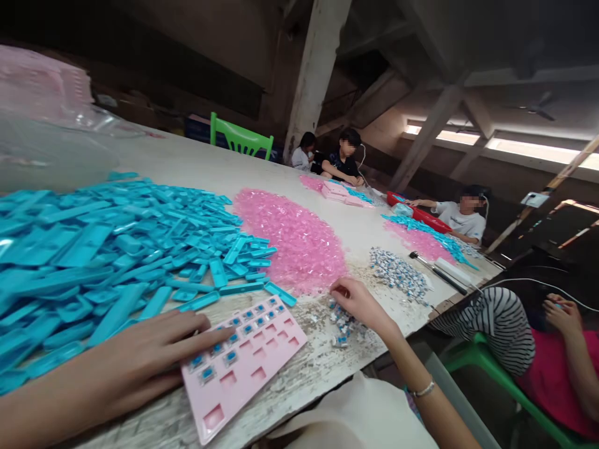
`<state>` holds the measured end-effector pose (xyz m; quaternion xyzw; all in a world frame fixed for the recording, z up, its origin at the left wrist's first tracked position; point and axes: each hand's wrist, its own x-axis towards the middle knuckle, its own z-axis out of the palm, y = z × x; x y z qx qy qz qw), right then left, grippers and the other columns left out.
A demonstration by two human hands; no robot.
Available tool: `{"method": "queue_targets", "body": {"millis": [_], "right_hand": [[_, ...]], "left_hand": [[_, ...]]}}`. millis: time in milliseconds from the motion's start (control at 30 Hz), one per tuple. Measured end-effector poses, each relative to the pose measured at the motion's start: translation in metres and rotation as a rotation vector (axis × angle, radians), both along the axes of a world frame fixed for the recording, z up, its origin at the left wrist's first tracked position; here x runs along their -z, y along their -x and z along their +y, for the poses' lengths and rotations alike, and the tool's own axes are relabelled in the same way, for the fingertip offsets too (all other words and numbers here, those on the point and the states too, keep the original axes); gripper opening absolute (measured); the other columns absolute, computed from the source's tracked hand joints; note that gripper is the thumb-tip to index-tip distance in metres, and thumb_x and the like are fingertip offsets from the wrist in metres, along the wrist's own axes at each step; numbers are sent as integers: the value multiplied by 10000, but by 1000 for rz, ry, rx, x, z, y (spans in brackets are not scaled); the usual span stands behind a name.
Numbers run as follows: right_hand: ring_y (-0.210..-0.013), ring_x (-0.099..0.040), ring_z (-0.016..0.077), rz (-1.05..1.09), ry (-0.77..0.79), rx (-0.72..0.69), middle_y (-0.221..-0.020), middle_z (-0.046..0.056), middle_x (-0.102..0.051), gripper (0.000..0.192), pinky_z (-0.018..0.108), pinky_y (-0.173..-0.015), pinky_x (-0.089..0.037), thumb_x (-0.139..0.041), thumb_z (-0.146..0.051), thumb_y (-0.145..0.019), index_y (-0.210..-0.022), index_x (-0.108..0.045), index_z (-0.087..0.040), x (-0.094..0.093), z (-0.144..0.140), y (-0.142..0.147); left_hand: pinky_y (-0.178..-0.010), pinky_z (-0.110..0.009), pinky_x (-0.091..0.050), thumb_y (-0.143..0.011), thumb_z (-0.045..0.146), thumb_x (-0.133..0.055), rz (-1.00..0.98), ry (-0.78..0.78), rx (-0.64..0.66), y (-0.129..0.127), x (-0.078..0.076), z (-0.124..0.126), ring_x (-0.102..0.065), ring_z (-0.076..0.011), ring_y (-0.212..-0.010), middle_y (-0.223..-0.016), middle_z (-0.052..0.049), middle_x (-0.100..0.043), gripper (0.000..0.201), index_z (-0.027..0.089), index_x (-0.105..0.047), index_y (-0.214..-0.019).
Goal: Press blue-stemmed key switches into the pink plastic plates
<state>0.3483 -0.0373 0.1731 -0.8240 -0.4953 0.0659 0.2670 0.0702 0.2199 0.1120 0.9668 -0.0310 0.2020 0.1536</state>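
Left hand [140, 362] lies flat, fingers together, on the pink tray [246, 362]; its long axis runs near-left to far-right. Right hand [360, 302], fingers pinched, picks at small blue-white parts [340, 321].

No readable text, labels, brands or numbers anywhere: pink tray [243, 365] at 6 o'clock blank, blue plastic pieces [107, 249] at 9 o'clock unmarked.

Left hand [140, 358] presses the pink tray [248, 362]; right hand [358, 302] picks among small switches [340, 324].
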Motion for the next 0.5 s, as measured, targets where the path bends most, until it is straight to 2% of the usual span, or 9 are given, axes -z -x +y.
{"method": "queue_targets", "body": {"millis": [67, 133, 200, 367, 500], "right_hand": [[-674, -585, 125, 8, 5, 22, -734, -20, -614, 185, 274, -665, -484, -575, -301, -946, -837, -619, -158, 1, 0, -5], [-618, -562, 127, 8, 4, 48, -682, -22, -599, 179, 267, -613, -456, -550, -304, -933, -835, -615, -169, 3, 1, -8], [-603, -550, 150, -3, -4, 78, -661, -7, -599, 168, 281, -588, -421, -523, -311, -891, -833, -616, -183, 6, 1, -10], [-655, -568, 194, 0, 22, 86, -715, 30, -643, 230, 306, -609, -408, -477, -392, -857, -829, -617, -212, -1, -6, -6], [-798, -626, 211, 42, 104, 38, -884, 51, -694, 267, 312, -691, -466, -471, -417, -882, -917, -642, -215, -18, -21, 4]], "left_hand": [[-909, -250, -440, -979, 355, -411, 67, 80, 44, -1, -19, -4, -639, -214, -1045, -1166, 51, -689, 406, 501, -532, -1338], [-900, -240, -455, -971, 323, -432, 216, 104, 135, -2, -36, -6, -634, -207, -1067, -1200, 15, -667, 409, 437, -543, -1348], [-923, -255, -449, -970, 291, -427, 263, 123, 126, -3, -47, -7, -617, -215, -1104, -1213, -25, -648, 397, 378, -564, -1332], [-1051, -334, -387, -979, 299, -397, 331, 164, 117, 2, -48, -8, -536, -238, -1225, -1331, -50, -569, 474, 346, -391, -1451], [-1126, -424, -313, -999, 363, -344, 324, 150, 97, 4, -40, -8, -480, -271, -1288, -1411, -44, -520, 465, 356, -391, -1462]]}}
